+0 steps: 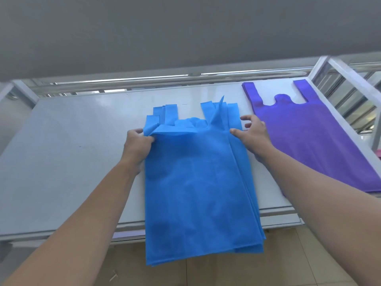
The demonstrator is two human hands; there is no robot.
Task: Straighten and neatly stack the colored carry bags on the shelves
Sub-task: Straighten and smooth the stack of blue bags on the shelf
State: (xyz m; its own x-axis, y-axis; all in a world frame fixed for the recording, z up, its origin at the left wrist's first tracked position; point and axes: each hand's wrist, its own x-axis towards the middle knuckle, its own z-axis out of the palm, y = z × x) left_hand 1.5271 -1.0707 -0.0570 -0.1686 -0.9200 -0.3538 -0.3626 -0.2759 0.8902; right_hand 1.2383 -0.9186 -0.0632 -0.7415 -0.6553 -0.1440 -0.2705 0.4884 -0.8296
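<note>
**Blue bags hanging off the shelf edge**

White shelf (72,162) w/ metal rails, grey wall behind, tan tile floor at 6. Blue bag stack (198,182) center, handles messy, bottom overhanging. Purple stack (309,141) neat at 2. Left hand (137,145) pinching blue corner; right hand (254,134) fingers spread, loose on the edge.

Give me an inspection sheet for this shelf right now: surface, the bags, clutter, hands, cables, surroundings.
Surface: pale shelf board, bare on its left half.
Job's things: blue bags, handles fanned unevenly, lower end hanging over the front edge; purple bags lying flat and even to the right.
Clutter: nothing seen.
Hands: left hand pinching the blue stack's left shoulder; right hand open, fingers spread at its right edge.
Cables: nothing seen.
Surroundings: metal rail behind, tiled floor below.
</note>
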